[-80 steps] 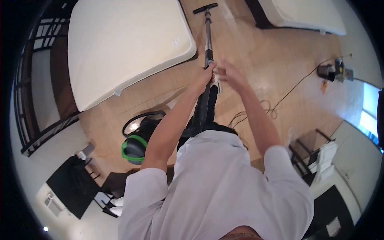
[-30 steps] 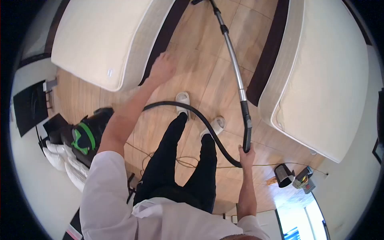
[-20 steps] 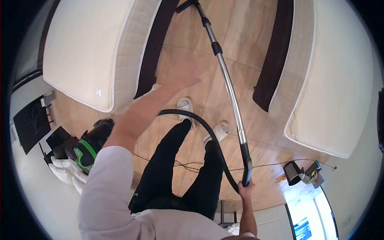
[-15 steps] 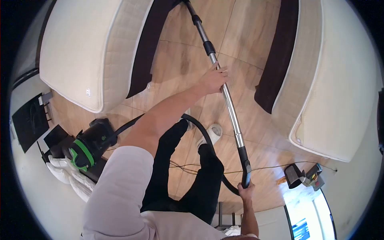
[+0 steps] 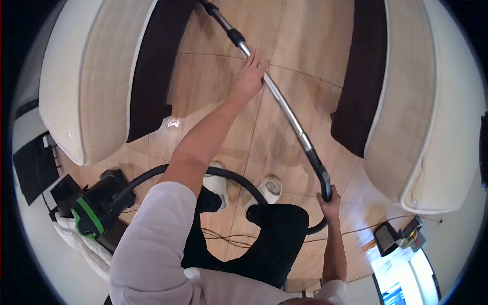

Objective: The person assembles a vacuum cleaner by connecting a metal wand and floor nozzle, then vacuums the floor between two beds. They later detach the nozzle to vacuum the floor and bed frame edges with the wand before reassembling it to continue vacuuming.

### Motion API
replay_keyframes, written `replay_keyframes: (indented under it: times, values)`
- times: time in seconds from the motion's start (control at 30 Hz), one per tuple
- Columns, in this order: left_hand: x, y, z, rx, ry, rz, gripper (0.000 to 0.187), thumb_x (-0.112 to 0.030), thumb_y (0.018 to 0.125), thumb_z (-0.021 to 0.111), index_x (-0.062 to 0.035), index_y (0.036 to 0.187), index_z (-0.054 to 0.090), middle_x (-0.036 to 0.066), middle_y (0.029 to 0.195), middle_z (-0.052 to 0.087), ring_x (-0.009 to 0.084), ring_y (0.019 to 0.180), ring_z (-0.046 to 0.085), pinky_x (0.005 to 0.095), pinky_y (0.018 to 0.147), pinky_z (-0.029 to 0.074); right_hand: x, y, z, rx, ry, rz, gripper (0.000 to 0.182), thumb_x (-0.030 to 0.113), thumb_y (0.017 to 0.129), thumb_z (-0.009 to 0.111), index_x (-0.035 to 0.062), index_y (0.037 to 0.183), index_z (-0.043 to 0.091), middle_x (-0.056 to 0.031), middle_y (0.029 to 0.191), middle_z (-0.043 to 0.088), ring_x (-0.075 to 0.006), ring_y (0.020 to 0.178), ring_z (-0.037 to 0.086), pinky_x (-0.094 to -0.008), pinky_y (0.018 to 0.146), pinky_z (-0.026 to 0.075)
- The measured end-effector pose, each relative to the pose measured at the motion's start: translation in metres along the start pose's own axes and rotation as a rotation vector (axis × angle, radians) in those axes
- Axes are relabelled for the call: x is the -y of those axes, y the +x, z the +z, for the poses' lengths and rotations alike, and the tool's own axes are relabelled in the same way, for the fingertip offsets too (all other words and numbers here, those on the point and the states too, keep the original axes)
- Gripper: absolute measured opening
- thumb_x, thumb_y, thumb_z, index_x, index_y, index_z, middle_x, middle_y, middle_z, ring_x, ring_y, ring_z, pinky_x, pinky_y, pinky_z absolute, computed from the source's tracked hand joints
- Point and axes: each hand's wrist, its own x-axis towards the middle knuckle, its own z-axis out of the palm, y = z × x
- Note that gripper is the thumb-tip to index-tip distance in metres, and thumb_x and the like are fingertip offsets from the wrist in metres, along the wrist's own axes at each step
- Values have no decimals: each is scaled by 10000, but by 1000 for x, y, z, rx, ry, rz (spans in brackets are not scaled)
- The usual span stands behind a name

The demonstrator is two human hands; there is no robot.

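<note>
A vacuum cleaner wand [image 5: 284, 108], a shiny metal tube with black joints, slants from the lower right to the upper left. My left hand [image 5: 251, 79] is on its upper part, palm against the metal, its fingers slightly blurred. At the lower end, my right hand [image 5: 330, 202] is wrapped round the black handle [image 5: 321, 175]. A black hose [image 5: 229, 174] curves from the handle behind my leg to the black and green vacuum canister [image 5: 99, 203] on the left. The wand's far end is hidden beside the left bed.
Mattresses on dark bases stand at both sides, a left bed [image 5: 107, 76] and a right bed [image 5: 406, 107]. A thin cord [image 5: 356, 231] crosses the tiled floor. A dark bin [image 5: 386, 239] and a bright screen [image 5: 406, 279] are at the lower right.
Both hands have moved forward with the wand, and its upper end has swung left. My right knee is bent further. The view has shifted, with the canister lower and farther left.
</note>
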Motion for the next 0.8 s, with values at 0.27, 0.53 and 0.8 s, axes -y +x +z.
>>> replay_keyframes:
  times: [0.27, 0.53, 0.8]
  values:
    - [82, 3, 81, -149, -15, -709, 770, -330, 989, 584, -16, 1596, 227, 172, 1702, 101, 367, 1576, 91, 598, 1243, 157, 81, 187, 60, -175, -161, -230, 358, 278, 836, 762, 56, 1069, 605, -235, 811, 682, -449, 802, 685, -520, 694, 518]
    - [155, 23, 89, -142, 276, -696, 733, -457, 1012, 466, -44, 1593, 294, 173, 1696, 170, 336, 1583, 100, 621, 1224, 157, 259, 332, 121, -205, -239, -299, 384, 288, 839, 750, 63, 1117, 609, -258, 891, 704, -476, 879, 683, -543, 746, 526]
    - [136, 13, 74, -3, 228, -752, 750, -468, 999, 488, -40, 1590, 313, 179, 1697, 178, 337, 1585, 96, 620, 1218, 162, 422, 431, 179, -180, -288, -367, 304, 293, 888, 709, 82, 1070, 588, -246, 885, 718, -442, 865, 706, -548, 729, 534]
